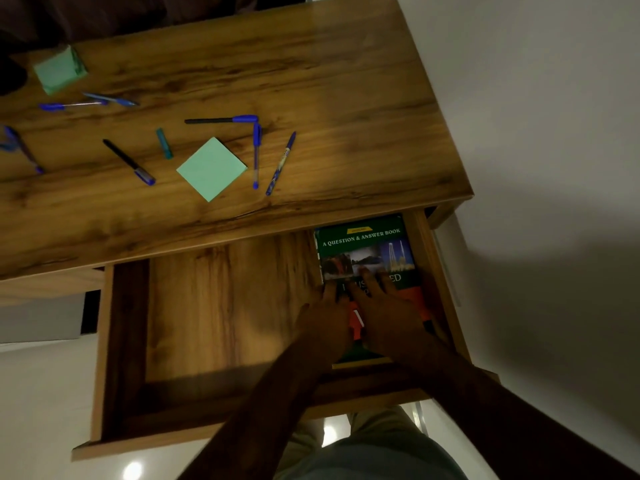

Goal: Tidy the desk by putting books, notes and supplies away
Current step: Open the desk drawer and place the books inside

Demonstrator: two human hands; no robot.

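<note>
Wooden desk (pixel 277 64), drawer (pixel 225 306) open: left hand (pixel 325 317) and right hand (pixel 388 306) lie flat on the question-and-answer book (pixel 363 237) at the drawer's right end; slide it flush.

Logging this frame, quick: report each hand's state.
Left hand: open, fingers flat on the book in the drawer.
Right hand: open, fingers spread flat on the same book.

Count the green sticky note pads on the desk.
2. The far pad sits at the back left of the desk; the near pad lies flat among the pens, mid-desk. Others could be out of frame at left.
</note>
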